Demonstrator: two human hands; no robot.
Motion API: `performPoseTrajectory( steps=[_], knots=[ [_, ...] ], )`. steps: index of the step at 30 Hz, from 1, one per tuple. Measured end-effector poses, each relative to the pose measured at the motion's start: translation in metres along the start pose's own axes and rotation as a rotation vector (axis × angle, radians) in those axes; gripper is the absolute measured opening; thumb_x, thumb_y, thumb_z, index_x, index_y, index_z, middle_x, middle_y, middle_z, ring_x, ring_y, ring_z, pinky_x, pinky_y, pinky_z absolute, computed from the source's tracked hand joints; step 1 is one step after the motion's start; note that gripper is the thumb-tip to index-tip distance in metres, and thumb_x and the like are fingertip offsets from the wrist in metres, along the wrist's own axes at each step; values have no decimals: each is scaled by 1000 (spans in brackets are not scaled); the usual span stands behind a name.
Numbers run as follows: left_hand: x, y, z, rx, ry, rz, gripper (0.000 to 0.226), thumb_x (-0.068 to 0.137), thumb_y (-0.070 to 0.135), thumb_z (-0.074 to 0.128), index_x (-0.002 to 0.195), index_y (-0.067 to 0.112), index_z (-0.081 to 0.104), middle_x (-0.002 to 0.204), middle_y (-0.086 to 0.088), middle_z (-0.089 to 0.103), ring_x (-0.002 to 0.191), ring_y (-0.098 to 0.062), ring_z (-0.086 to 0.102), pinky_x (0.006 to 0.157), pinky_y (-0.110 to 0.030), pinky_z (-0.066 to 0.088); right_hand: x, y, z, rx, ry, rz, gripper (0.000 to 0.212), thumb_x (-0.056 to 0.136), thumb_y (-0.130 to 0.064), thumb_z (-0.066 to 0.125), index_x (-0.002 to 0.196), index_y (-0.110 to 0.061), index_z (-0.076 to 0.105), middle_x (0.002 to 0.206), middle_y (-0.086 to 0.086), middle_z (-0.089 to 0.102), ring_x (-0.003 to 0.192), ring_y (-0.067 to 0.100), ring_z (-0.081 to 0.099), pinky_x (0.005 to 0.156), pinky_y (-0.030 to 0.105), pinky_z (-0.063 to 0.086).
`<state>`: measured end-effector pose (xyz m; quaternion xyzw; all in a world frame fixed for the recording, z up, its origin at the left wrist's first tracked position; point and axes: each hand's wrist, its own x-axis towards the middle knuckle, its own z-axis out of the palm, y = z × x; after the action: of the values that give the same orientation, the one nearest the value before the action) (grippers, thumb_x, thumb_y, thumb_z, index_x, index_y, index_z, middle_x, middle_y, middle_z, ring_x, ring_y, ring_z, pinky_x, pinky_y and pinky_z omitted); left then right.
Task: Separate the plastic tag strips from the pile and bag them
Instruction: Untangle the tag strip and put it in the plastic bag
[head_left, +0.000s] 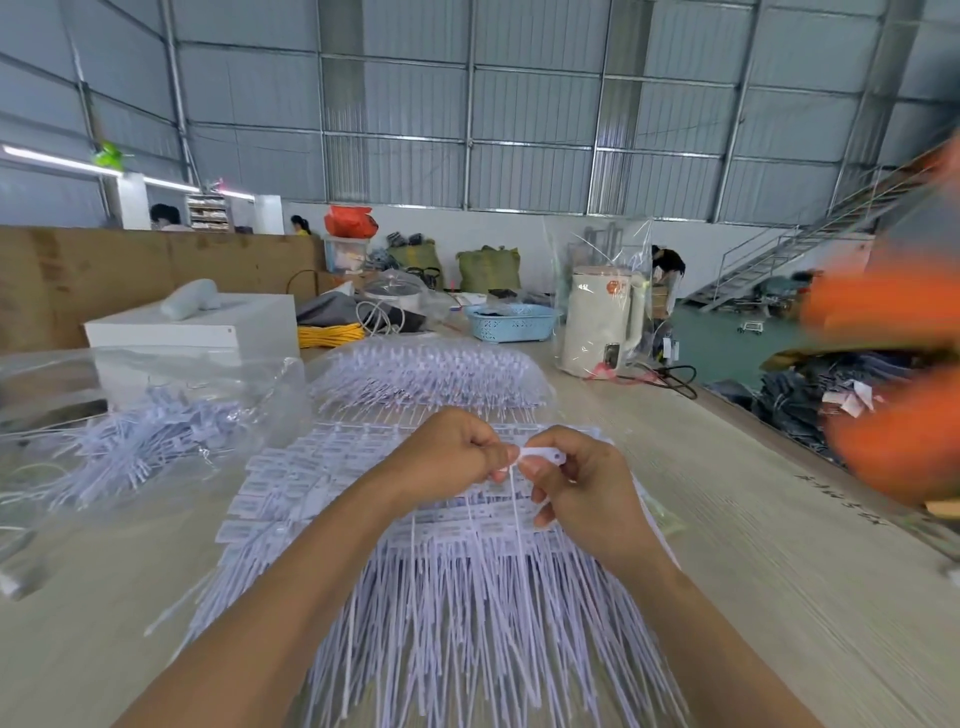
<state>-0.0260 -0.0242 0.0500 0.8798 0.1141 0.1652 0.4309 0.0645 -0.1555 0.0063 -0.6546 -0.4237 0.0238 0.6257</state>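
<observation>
Gray metal walls go up high behind a long, pale wooden table (727, 519). I start at the left. One clear plastic bag (156, 395) lies open on its side there, with loose tag strips (130, 447) already inside it, too many to count. I think it lies close so my hands can reach it fast. Behind it sits one white box (208, 322).

In the middle, right under my hands, is the big pile of tag strips (415, 571). The flat label ends sit in rows and the thin tails all point back at me. That way each strip can be pulled off one at a time, I think. A second heap of strips (431, 374) waits farther back, wrapped in clear plastic.

My left hand (447, 452) is curled, and its fingers pinch one white tag strip (540, 457) at one end. My right hand (582, 483) pinches the same strip at its label end. The two hands are almost touching, just above the pile. So two hands, one strip between them. I think I am pulling it free to bag it.

Farther right stand one blue basket (511, 322) and one white kettle (602, 322) under a clear cover. At the far right edge is an orange blur (893, 364). I cannot tell what it is.
</observation>
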Motion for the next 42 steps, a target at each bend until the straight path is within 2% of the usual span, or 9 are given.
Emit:
performPoseTrajectory(
  steps=[6,10,16,20,23,25,30,34,42],
  knots=[
    [0,-1,-2,-88,-49,-34,38,85,23,67,48,21,64,38,12,49,38,1,41,54,-19,35,-2,2,0,-183,69,-244,35,85,7,59,68,-24,61,74,3,53,51,10,54,37,29,51],
    [0,1,-1,-64,-19,-36,37,85,23,66,49,20,63,37,13,46,36,1,39,54,-21,33,-1,4,4,-66,75,-91,31,87,4,58,69,-21,63,58,-10,54,45,7,52,40,22,49],
    [-8,12,-7,-38,-103,43,34,85,24,67,52,22,63,41,17,53,40,8,49,48,-8,39,3,10,-21,-6,245,148,11,89,5,53,79,8,54,54,13,46,37,10,45,38,24,41],
    [-9,9,-9,164,-31,122,28,89,37,60,62,27,65,53,14,60,59,-1,60,77,-29,51,1,2,-26,245,159,248,9,93,-8,54,86,-2,54,60,4,47,45,9,44,39,20,33],
    [-9,4,-6,398,-21,102,29,89,50,52,63,38,57,88,15,68,82,-8,59,93,-37,47,2,-3,-12,397,40,298,11,95,-12,51,85,-8,52,68,2,47,45,6,41,37,17,29],
    [-9,5,-6,494,-18,103,26,90,54,47,69,40,53,97,10,64,90,-11,57,88,-34,47,2,-6,-7,475,-15,315,13,95,-9,50,83,-9,51,69,4,42,46,6,37,37,16,28],
    [-7,7,-4,492,-134,95,9,97,22,46,97,27,53,73,10,45,65,-8,43,67,-27,32,0,-9,0,553,-93,309,12,87,8,53,89,-4,53,62,4,44,43,6,35,38,16,28],
    [-8,8,-5,387,-162,92,27,90,8,53,112,22,48,97,2,52,84,-15,51,65,-28,40,-1,-9,2,505,-62,320,20,83,9,59,100,-2,60,73,6,53,46,5,42,41,16,34],
    [-7,5,-3,346,-94,242,49,85,18,66,115,31,29,97,2,51,75,-4,48,60,-17,37,-2,-5,3,424,-123,339,8,85,-2,63,93,-5,66,76,7,63,67,15,54,57,20,38]
  ],
)
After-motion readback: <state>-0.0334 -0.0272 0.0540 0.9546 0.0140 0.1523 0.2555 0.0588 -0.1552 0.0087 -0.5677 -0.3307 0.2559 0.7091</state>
